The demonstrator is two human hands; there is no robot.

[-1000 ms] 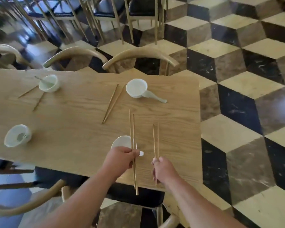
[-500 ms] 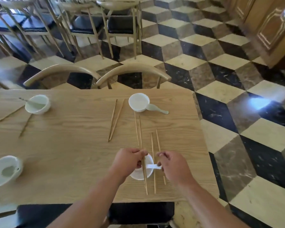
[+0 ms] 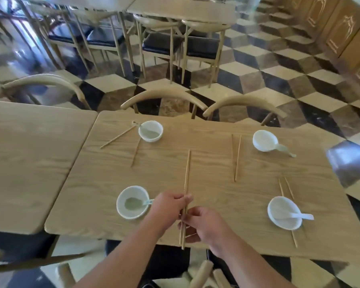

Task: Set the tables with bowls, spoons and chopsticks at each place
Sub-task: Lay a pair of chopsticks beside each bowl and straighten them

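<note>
Shift: both hands have travelled left from the near-right bowl [image 3: 284, 212] to just beside the near-left bowl [image 3: 132, 202]. They carry one pair; the other pair [image 3: 286, 188] now lies at the near-right bowl.
Left hand [image 3: 168, 208]: thumb and fingers pinch the held chopsticks [image 3: 186, 183] partway up their length.
Right hand [image 3: 204, 224]: fingers curl round the same pair, lower down.
Held chopsticks: point away from the person, with their near ends past the table [image 3: 206, 194] edge.
Done: four bowls are out, each with a spoon. The far-right bowl [image 3: 265, 140] has a laid pair [image 3: 236, 157] to its left.
Remaining (judged): the near-left place lacks chopsticks. The far-left pair [image 3: 136, 152] lies splayed by its bowl [image 3: 150, 130].
Hidden: the near-right pair is partly covered by its bowl. Whether the held pair touches the wood cannot be told. The adjoining table [image 3: 29, 163] is cut off at the left.
</note>
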